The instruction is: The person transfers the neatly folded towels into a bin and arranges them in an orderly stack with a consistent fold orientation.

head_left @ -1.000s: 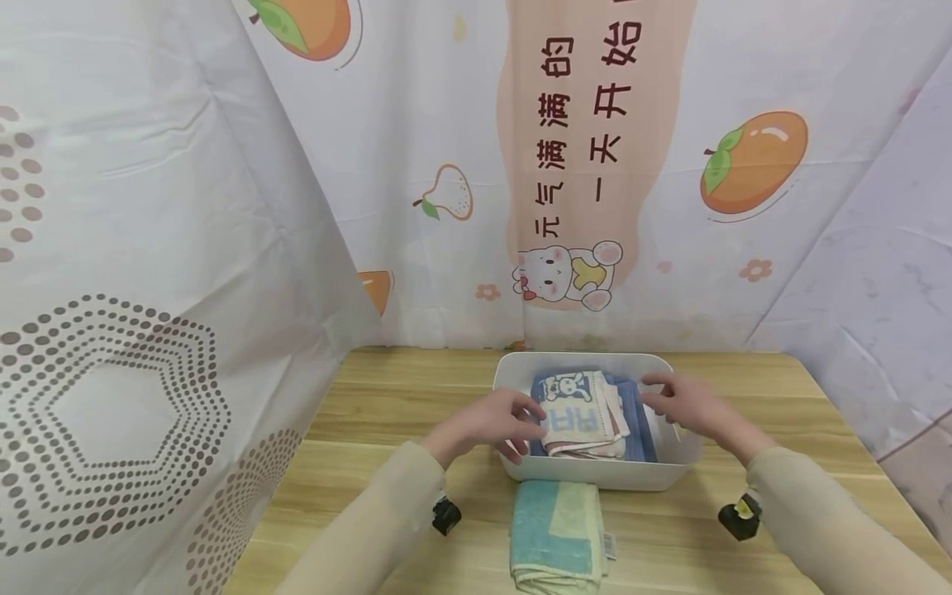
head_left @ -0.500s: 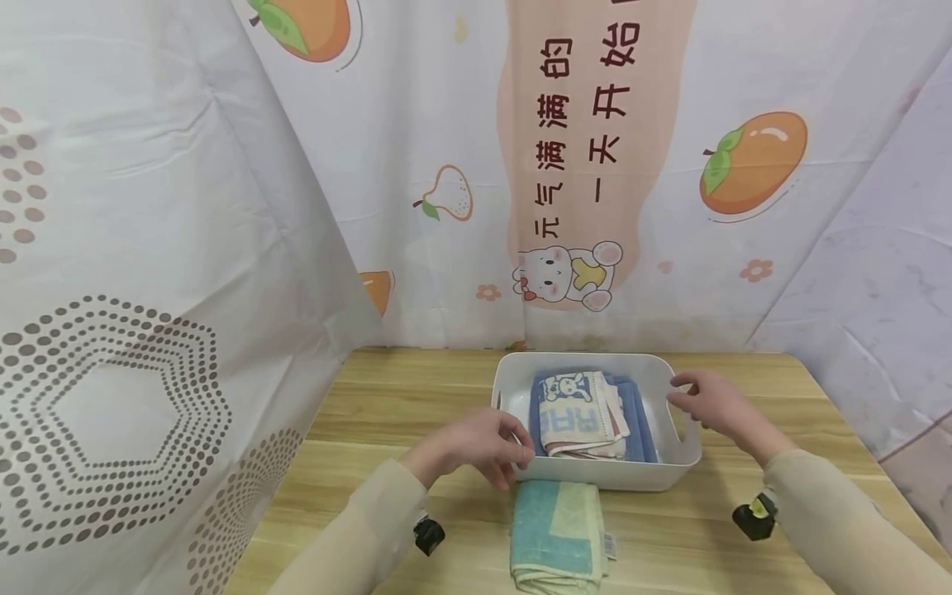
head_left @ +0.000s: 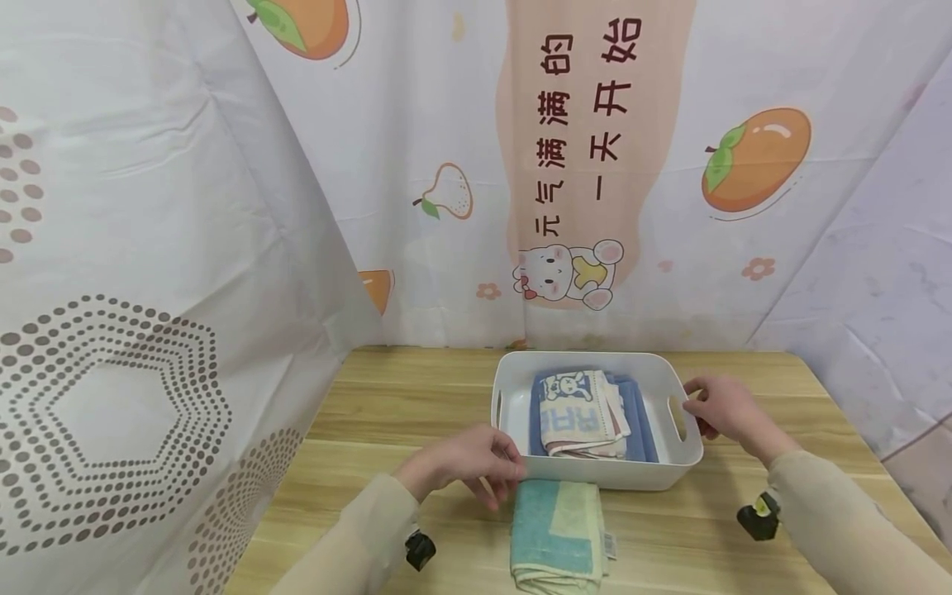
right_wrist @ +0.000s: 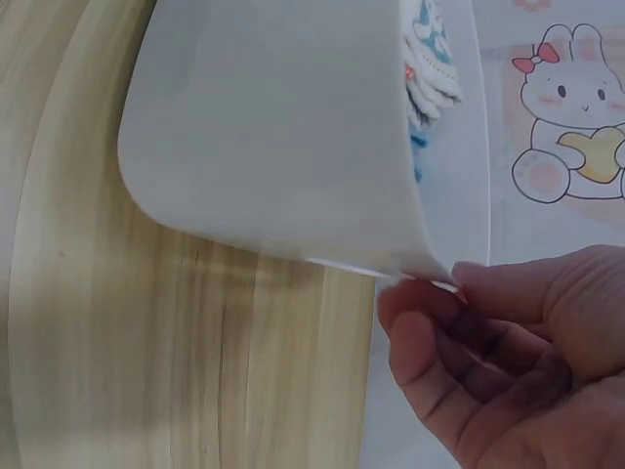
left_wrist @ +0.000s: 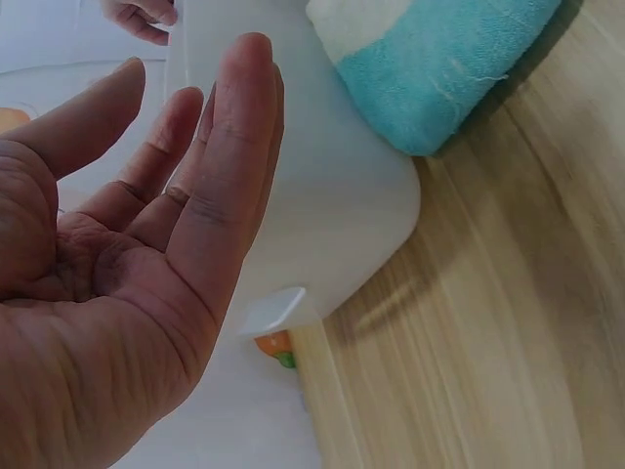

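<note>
A white plastic basket (head_left: 595, 476) stands on the table with folded towels inside. On top is a cream-and-blue towel (head_left: 576, 417) with a bear print, over a blue towel (head_left: 638, 421). My right hand (head_left: 729, 411) pinches the basket's right side by the handle hole, thumb and fingertips at the rim in the right wrist view. Beside the front left corner is my left hand (head_left: 468, 467), fingers loosely extended and holding nothing; the left wrist view shows its palm (left_wrist: 107, 283) bare. A folded teal-and-yellow towel (head_left: 558, 529) lies in front of the basket.
The wooden table (head_left: 416, 397) reaches back to a printed curtain (head_left: 439, 273) with fruit and a rabbit. Another curtain (head_left: 149, 248) hangs along the left side. A small tag (head_left: 610, 545) sticks out from the teal-and-yellow towel.
My hands have moved apart from above the towels in the basket. The right went outward to the right rim and took hold; the left withdrew left and toward me. The basket stays put.
</note>
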`<state>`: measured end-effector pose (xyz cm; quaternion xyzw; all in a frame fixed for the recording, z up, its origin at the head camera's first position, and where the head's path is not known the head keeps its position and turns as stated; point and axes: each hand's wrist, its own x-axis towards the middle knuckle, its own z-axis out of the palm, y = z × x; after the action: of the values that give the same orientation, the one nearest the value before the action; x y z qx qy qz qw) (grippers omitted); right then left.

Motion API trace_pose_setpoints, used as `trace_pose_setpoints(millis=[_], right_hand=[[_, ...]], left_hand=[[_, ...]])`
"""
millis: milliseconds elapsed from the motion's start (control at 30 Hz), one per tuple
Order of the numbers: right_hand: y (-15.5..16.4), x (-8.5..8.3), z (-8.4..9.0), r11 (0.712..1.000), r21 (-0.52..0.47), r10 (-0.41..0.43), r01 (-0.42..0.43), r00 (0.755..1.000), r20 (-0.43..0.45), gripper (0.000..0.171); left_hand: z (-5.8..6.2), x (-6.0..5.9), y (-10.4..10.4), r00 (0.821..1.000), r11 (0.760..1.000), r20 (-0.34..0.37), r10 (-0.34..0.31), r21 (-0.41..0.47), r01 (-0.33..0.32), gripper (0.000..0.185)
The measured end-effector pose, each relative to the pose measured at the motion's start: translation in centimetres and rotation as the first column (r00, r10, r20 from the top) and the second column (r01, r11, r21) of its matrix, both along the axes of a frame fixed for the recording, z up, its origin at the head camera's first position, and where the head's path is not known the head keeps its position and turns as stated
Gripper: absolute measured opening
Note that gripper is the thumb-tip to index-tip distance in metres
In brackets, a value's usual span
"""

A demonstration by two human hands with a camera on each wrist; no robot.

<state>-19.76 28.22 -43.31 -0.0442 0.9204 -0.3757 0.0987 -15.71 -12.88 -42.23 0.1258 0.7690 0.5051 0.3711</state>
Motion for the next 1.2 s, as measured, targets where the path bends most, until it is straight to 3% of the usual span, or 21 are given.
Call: trace_pose_setpoints(millis=[267,633,833,1200], right_hand=[[0.6,-0.1,-0.6,0.993,-0.118,0.001,0.01,0.995,0.096,0.037],[1.1,0.1,-0.7,0.96,-0.277,0.022,0.034,0.98,0.198,0.045],[1.3,0.3,-0.6,0.954,-0.298,0.028,0.044,0.973,0.231,0.047],[1.3,0.4,-0.7,0.951,-0.302,0.018,0.059,0.969,0.245,0.047]], left_hand=[[-0.9,0.2,-0.3,1.0,1.0,0.01,-0.003,0.012,0.003,0.017],[-2.3,0.5,-1.1,0.999,0.999,0.041,-0.012,0.036,0.011,0.024],[-3.2,1.0,-1.3,0.997,0.998,0.072,0.009,0.057,-0.013,0.026],[-6.2,1.3,-1.1,0.991,0.996,0.124,0.046,0.069,-0.054,0.025]])
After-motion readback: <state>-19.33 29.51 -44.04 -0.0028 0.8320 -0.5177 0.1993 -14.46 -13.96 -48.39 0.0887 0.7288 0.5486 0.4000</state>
